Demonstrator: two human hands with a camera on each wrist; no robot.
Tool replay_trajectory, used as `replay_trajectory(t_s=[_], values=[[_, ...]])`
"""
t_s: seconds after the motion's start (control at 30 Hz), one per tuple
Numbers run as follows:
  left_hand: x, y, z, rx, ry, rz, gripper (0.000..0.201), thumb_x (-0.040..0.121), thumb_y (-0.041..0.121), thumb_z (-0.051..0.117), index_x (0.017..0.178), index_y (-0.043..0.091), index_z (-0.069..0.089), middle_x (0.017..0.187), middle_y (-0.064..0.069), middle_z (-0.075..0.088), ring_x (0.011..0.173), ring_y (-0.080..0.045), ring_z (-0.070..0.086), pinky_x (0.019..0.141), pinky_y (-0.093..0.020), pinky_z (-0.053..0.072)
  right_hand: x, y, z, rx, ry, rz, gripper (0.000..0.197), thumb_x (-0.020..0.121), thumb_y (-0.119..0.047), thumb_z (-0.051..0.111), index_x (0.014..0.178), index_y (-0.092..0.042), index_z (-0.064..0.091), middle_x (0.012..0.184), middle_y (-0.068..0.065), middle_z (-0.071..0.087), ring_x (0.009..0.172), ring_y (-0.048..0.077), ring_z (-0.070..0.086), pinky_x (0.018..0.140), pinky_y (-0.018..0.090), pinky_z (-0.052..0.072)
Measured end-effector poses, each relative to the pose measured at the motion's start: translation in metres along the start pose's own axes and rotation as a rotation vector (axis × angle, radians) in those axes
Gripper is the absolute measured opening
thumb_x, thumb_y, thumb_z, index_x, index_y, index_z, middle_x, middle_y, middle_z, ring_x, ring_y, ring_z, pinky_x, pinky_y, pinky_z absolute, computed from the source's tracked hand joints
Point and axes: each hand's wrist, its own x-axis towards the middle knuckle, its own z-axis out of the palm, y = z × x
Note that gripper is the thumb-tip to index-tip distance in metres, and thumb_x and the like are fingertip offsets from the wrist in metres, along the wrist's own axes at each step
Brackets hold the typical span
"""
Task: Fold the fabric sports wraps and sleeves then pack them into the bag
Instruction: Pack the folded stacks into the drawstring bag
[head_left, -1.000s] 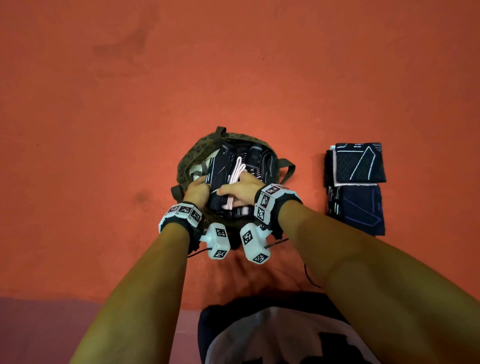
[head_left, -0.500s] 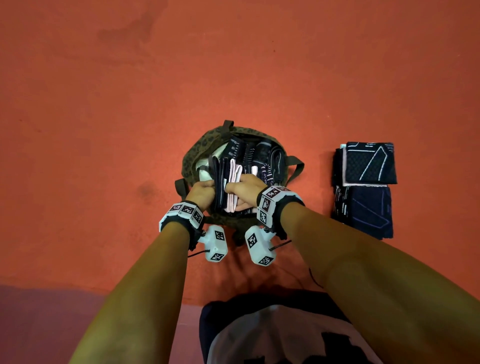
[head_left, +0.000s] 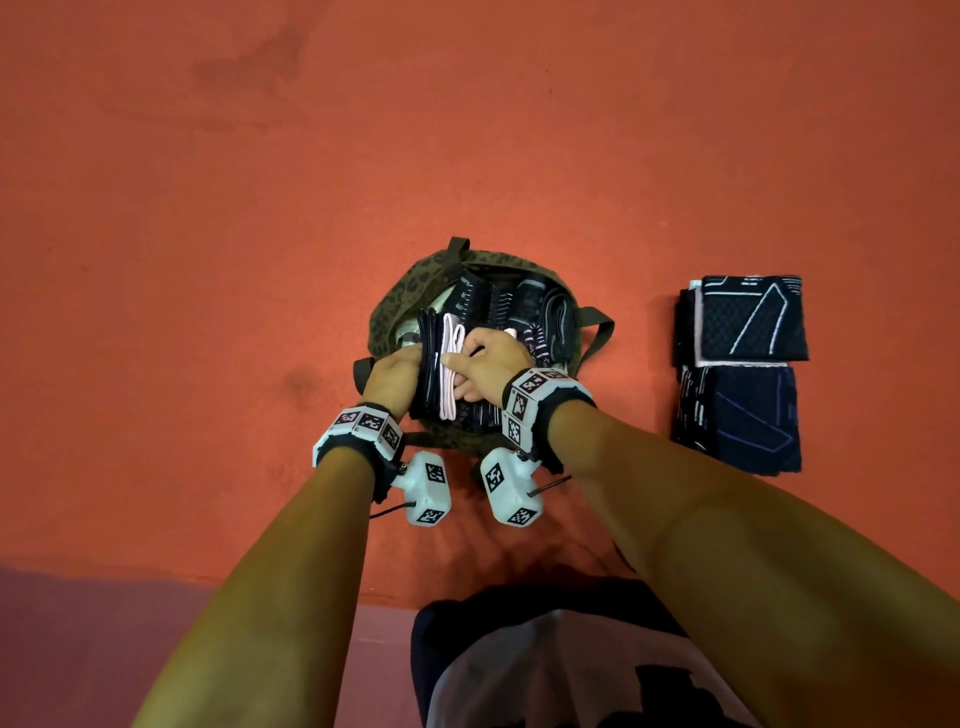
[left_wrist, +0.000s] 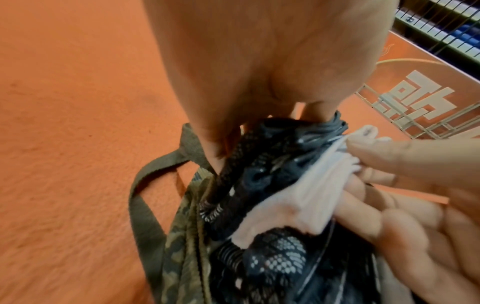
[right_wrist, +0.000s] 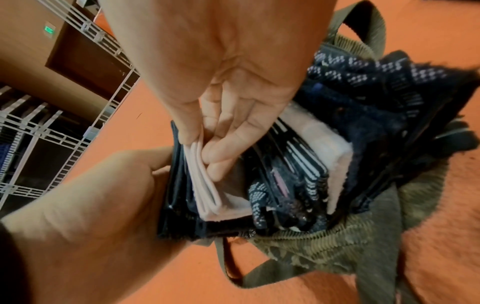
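Both hands work inside the bag (head_left: 395, 306): right hand (head_left: 488, 364) pinches the folded wraps (head_left: 449, 374); left hand (head_left: 392, 376) seemingly grips them.

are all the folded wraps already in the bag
No, two folded dark wraps lie on the orange floor to the right of the camouflage bag, outside it.

Open camouflage bag (head_left: 400, 291) stuffed with upright folded wraps (head_left: 451, 364), folded sleeves stack (head_left: 743, 369) beside it
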Motion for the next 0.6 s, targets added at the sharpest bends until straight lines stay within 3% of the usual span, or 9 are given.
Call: replay_trajectory(t_s=[0.03,0.1,0.17,0.23,0.33,0.4,0.5,0.6], values=[[0.000,0.002,-0.001,0.005,-0.016,0.002,0.034,0.093,0.024,0.049,0.071,0.027,0.074,0.082,-0.002,0.072,0.082,-0.023,0.064,0.080,-0.037,0.049,0.001,-0.002,0.003,-0.003,-0.005,-0.001,0.022,0.092,-0.023,0.069,0.082,-0.011,0.054,0.072,0.013,0.071,0.057,0.018,0.070,0.050,0.025,0.055],[0.001,0.004,0.001,0.002,-0.072,-0.019,0.033,0.096,0.022,0.045,0.081,0.028,0.074,0.081,0.000,0.070,0.087,-0.024,0.063,0.081,-0.038,0.049,0.003,-0.002,0.008,-0.043,-0.006,0.005,0.022,0.094,-0.022,0.067,0.079,-0.012,0.053,0.075,0.016,0.072,0.058,0.021,0.070,0.052,0.026,0.057],[0.001,0.007,0.006,0.018,-0.117,-0.020,0.031,0.098,0.021,0.042,0.096,0.025,0.073,0.076,0.006,0.068,0.085,-0.023,0.061,0.072,-0.035,0.050,0.003,0.001,0.009,-0.090,0.018,0.019,0.024,0.094,-0.022,0.066,0.076,-0.014,0.054,0.076,0.016,0.073,0.062,0.022,0.071,0.057,0.029,0.060],[0.003,0.007,0.010,0.093,-0.174,0.014,0.036,0.098,0.019,0.038,0.092,0.030,0.072,0.074,0.011,0.070,0.078,-0.019,0.063,0.067,-0.030,0.049,0.004,0.005,0.004,-0.140,0.040,0.037,0.022,0.095,-0.027,0.065,0.079,-0.013,0.058,0.073,0.011,0.071,0.061,0.020,0.072,0.060,0.029,0.061],[0.011,-0.002,0.008,0.167,-0.162,0.016,0.034,0.091,0.030,0.042,0.106,0.034,0.072,0.103,0.001,0.075,0.096,-0.020,0.068,0.090,-0.036,0.053,0.006,0.009,-0.004,-0.152,0.011,0.059,0.026,0.094,-0.032,0.067,0.087,-0.008,0.058,0.074,0.011,0.071,0.058,0.017,0.072,0.058,0.029,0.061],[0.011,-0.002,0.007,0.215,-0.097,0.003,0.037,0.086,0.036,0.046,0.114,0.032,0.070,0.110,-0.002,0.073,0.100,-0.023,0.068,0.096,-0.041,0.053,0.005,0.008,-0.008,-0.105,-0.003,0.061,0.031,0.093,-0.035,0.068,0.084,-0.008,0.055,0.076,0.013,0.071,0.061,0.019,0.073,0.060,0.031,0.062],[0.009,0.001,0.005,0.340,0.050,0.019,0.030,0.091,0.029,0.049,0.114,0.024,0.067,0.103,-0.005,0.069,0.094,-0.024,0.065,0.090,-0.036,0.053,-0.001,0.004,-0.018,0.019,0.091,0.059,0.033,0.096,-0.038,0.062,0.085,-0.007,0.059,0.072,0.008,0.072,0.059,0.017,0.071,0.055,0.027,0.057],[0.012,0.000,0.003,0.494,0.181,0.041,0.030,0.086,0.037,0.053,0.110,0.028,0.067,0.121,-0.014,0.055,0.116,-0.032,0.052,0.104,-0.038,0.045,-0.002,0.008,-0.035,0.094,0.215,0.060,0.023,0.099,-0.023,0.056,0.083,-0.008,0.059,0.065,0.004,0.069,0.052,0.015,0.064,0.051,0.024,0.052]])
